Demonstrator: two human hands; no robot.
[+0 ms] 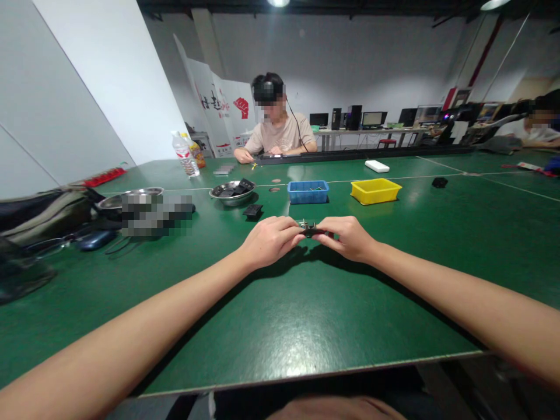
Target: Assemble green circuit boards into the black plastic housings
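Between my two hands is a small black part with metal pieces (308,231) standing up from it; its exact kind I cannot make out. My left hand (272,240) pinches its left end between thumb and fingers. At the opposite end, my right hand (348,238) grips it the same way. Both hands are just above the green table (289,315), casting shadows on it. A black square piece (252,212) lies beyond my left hand. Farther off, a blue bin (308,192) holds small parts, and a yellow bin (376,191) stands to its right.
A steel bowl (233,192) with black pieces is at the left, near another steel bowl (131,199) and a bag (48,219). Bottles (187,154) stand farther back. A white box (377,167) and a black piece (440,182) lie right. Across the table sits a person (280,125).
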